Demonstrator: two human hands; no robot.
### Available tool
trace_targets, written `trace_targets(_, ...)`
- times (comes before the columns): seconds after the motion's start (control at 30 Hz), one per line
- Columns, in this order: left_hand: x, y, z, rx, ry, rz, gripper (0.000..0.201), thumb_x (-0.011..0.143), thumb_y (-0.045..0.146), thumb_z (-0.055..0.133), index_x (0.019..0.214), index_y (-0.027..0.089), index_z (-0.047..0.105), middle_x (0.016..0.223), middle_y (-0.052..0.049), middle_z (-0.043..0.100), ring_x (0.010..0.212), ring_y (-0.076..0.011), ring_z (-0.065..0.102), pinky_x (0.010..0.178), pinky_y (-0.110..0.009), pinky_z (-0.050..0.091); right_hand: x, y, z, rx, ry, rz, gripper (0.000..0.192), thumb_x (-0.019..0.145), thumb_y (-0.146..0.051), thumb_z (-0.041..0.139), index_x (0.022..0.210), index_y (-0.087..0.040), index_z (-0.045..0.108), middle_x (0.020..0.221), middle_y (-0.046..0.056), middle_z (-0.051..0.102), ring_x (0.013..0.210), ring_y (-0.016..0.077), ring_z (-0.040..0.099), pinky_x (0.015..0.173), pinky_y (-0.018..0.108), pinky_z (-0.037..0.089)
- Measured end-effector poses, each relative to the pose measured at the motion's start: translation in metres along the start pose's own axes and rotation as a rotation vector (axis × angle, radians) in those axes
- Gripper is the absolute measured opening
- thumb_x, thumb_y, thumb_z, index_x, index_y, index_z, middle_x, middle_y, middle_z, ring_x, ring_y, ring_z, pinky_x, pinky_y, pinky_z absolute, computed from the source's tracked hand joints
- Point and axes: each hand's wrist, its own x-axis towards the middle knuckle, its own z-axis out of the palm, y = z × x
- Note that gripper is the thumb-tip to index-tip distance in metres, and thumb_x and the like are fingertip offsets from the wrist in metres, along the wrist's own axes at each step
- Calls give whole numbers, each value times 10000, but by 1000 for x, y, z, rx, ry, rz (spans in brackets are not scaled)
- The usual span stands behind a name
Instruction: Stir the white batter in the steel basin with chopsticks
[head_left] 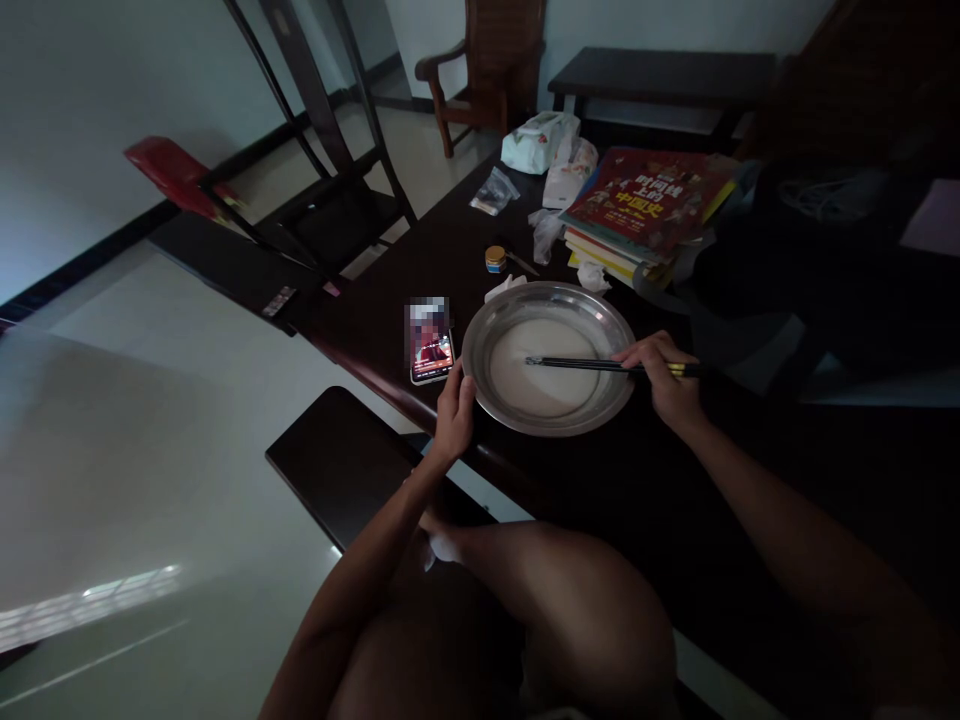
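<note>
Dark tabletop (420, 270), pale tiled floor (dim room). Pan (547, 357) near tabletop's front edge; left hand (454, 414) grips its rim, right hand (664, 378) pinches chopsticks (592, 365) over it. Phone (430, 343) beside.

I see the metal dish (480, 345) on the table (637, 480), at its near edge. My left hand (454, 412) is on the dish's left rim; my right hand (664, 378) is at its right rim, with the chopsticks (592, 365) reaching over the dish. A phone (430, 345) lies just left of the dish. Behind it sit a small jar (495, 259) and a stack of books (641, 212), with a chair (491, 65) beyond the table's far end
</note>
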Motion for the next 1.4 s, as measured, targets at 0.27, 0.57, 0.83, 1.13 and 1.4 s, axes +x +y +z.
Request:
trace_targets(0.27, 0, 4, 0, -2, -6, 5, 620, 1005, 650, 392, 1387, 197, 576, 1390, -125, 659, 1310, -277, 604, 1131, -430, 462, 0, -1, 1, 24, -18, -16, 462, 943, -585, 555, 622, -290, 704, 665, 10, 736, 766, 231, 655, 804, 452, 496)
trace_targets(0.57, 0, 2, 0, -18, -2, 6, 616, 1002, 650, 409, 1387, 200, 580, 1402, -129, 654, 1319, -277, 599, 1143, -441, 454, 0, -1, 0, 20, -15, -15, 479, 950, -590, 540, 608, -289, 690, 656, 7, 721, 751, 224, 653, 816, 454, 496)
trace_targets(0.83, 0, 1, 0, -13, -12, -2, 625, 1003, 646, 407, 1417, 204, 557, 1401, -132, 654, 1324, -287, 599, 1142, -448, 458, 0, 1, -1, 46, 31, -19, 496, 952, -578, 533, 575, -286, 670, 617, 8, 699, 706, 224, 634, 787, 457, 495)
trace_targets(1.13, 0, 1, 0, -5, -11, 9, 612, 1009, 639, 402, 1410, 207, 568, 1414, -124, 647, 1341, -285, 588, 1154, -445, 445, 0, 0, 0, 77, 38, -42, 475, 966, -537, 549, 587, -283, 684, 624, -4, 711, 707, 208, 635, 772, 428, 480)
trace_targets(1.4, 0, 0, 0, -2, -5, 4, 648, 997, 667, 405, 1407, 193, 571, 1415, -134, 647, 1331, -288, 594, 1150, -451, 448, 0, 2, -1, 70, 54, -45, 484, 966, -550, 551, 585, -280, 679, 604, -7, 694, 698, 204, 626, 761, 418, 477)
